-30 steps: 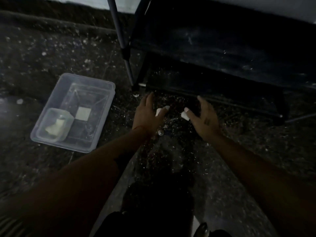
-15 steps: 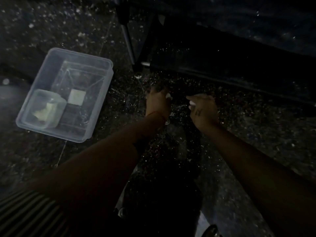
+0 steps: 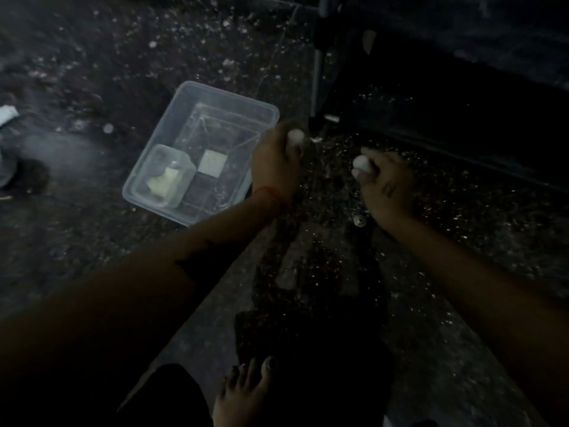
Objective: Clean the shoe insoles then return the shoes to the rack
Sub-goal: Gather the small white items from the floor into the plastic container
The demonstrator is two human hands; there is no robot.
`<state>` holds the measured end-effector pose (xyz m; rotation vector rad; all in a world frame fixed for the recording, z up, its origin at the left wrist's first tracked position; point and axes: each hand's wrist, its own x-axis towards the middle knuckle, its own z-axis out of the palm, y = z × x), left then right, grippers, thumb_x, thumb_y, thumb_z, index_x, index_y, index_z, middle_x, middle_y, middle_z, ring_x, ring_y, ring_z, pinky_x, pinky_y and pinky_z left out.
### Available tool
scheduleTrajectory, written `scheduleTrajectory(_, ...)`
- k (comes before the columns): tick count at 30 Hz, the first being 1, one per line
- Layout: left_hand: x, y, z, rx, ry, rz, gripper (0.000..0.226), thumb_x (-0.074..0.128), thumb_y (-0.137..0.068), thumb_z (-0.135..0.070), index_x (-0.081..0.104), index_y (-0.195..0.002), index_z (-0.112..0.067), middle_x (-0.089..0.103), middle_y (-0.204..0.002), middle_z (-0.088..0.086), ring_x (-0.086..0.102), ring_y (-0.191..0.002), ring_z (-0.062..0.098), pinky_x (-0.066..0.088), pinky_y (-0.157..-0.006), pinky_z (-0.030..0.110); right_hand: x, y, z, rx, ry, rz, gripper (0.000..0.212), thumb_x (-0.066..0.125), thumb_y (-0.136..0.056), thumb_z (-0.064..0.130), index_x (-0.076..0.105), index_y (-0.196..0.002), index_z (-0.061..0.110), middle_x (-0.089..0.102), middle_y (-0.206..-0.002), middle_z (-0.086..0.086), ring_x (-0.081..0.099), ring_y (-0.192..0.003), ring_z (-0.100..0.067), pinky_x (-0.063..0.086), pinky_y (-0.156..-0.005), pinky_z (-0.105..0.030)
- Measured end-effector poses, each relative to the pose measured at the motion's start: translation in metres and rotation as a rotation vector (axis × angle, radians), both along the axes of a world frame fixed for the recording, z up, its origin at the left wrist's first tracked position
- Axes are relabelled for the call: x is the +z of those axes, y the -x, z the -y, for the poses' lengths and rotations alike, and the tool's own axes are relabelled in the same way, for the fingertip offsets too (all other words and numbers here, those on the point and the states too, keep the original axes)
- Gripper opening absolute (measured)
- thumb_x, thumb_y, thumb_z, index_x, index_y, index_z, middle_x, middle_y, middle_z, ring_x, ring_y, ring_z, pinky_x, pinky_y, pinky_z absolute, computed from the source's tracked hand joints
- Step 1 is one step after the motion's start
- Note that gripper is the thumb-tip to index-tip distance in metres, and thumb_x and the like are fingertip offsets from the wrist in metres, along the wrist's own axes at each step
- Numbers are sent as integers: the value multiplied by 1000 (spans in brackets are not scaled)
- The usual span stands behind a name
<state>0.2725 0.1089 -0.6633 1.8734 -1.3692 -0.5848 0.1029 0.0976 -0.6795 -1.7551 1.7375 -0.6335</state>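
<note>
Both hands are down by the foot of the dark metal shoe rack (image 3: pixel 431 97). The left hand (image 3: pixel 277 167) has its fingers curled, with a pale nail showing at the top, but it is too dark to tell if it holds anything. The right hand (image 3: pixel 385 186) is curled too, and I cannot tell what is under it. It may be a shoe, but the dark spot between the hands just in front of the rack hides its shape. No insole can be picked out.

To do this step well, I think each hand should get a firm hold before lifting, and the shoes should go flat on the rack's low shelf, toes in.

The clear plastic box (image 3: pixel 172 124) sits on the floor just left of the rack leg. It looks smooth, thin and bendy, with round corners. Inside it are a small clear tub (image 3: pixel 187 167) holding a pale lumpy thing, and a flat white square (image 3: pixel 212 163). The dark speckled stone floor (image 3: pixel 92 72) looks hard and a bit wet and shiny near the rack. A bare foot (image 3: pixel 246 392) stands well away from the rack.
</note>
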Motion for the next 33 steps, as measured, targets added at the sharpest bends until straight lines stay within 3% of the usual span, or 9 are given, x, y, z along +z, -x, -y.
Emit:
scheduleTrajectory(2, 0, -28, 0, 85, 36, -13, 35, 50, -93, -23, 59, -122, -6, 63, -119, 13, 60, -108, 27, 50, -92, 42, 12, -29, 2, 11, 40, 88, 32, 64, -84, 15, 61, -115, 8, 55, -119, -16, 53, -105, -24, 32, -78, -10)
scheduleTrajectory(4, 0, -51, -1, 125, 36, 21, 34, 51, -92, -20, 60, -122, -8, 62, -120, 11, 60, -108, 23, 51, -92, 39, 22, -55, 3, 36, 87, 174, 29, 68, -81, 16, 64, -108, 10, 59, -112, -13, 55, -97, -18, 36, -73, -6)
scheduleTrajectory(7, -6, -82, -3, 151, 23, 74, 31, 54, -92, -15, 61, -122, -9, 62, -121, 10, 60, -108, 21, 51, -91, 34, 29, -91, 2, 113, 90, 273, 28, 72, -76, 16, 63, -103, 13, 65, -104, -7, 61, -94, -19, 51, -76, -26)
scheduleTrajectory(11, -16, -109, -3, 149, -48, 108, 29, 57, -90, -18, 63, -119, -14, 64, -119, 4, 61, -107, 17, 51, -91, 34, 26, -124, -2, 241, 124, 234, 22, 68, -76, 14, 61, -96, 7, 67, -96, -10, 62, -91, -25, 53, -76, -45)
scheduleTrajectory(16, -30, -121, -8, 171, -126, 94, 25, 57, -90, -12, 64, -114, -13, 67, -112, 4, 61, -99, 14, 44, -79, 18, 17, -151, 11, 398, 166, 52, 13, 62, -80, 9, 61, -90, 2, 66, -86, -11, 59, -76, -22, 37, -57, -18)
scheduleTrajectory(19, -34, -125, -11, 182, -142, 89, 24, 55, -90, -7, 64, -112, -9, 68, -108, 8, 58, -88, 9, 35, -69, 9, 10, -163, 23, 522, 149, -52, 10, 56, -83, 5, 58, -87, -4, 58, -82, -13, 50, -73, -19, 28, -51, -15)
scheduleTrajectory(22, -38, -129, -11, 195, -181, 66, 25, 53, -90, -4, 64, -111, -9, 68, -107, 8, 63, -92, 15, 44, -73, 19, 6, -178, 29, 630, 93, -164, 14, 50, -86, 7, 56, -93, -4, 58, -97, -22, 55, -87, -30, 32, -62, -27)
scheduleTrajectory(28, -41, -129, -8, 172, -210, 61, 20, 55, -88, -7, 63, -106, -6, 68, -105, 15, 63, -96, 28, 52, -83, 40, 8, -192, 31, 702, 44, -408, 28, 51, -90, 14, 50, -115, 2, 52, -121, -20, 51, -108, -33, 42, -82, -34)
scheduleTrajectory(33, -38, -130, -8, 146, -226, 67, 24, 55, -87, -7, 62, -110, -8, 67, -109, 14, 63, -99, 27, 51, -85, 39, 3, -197, 33, 709, 29, -459, 31, 51, -91, 13, 48, -121, 4, 50, -125, -20, 49, -113, -33, 42, -88, -34)
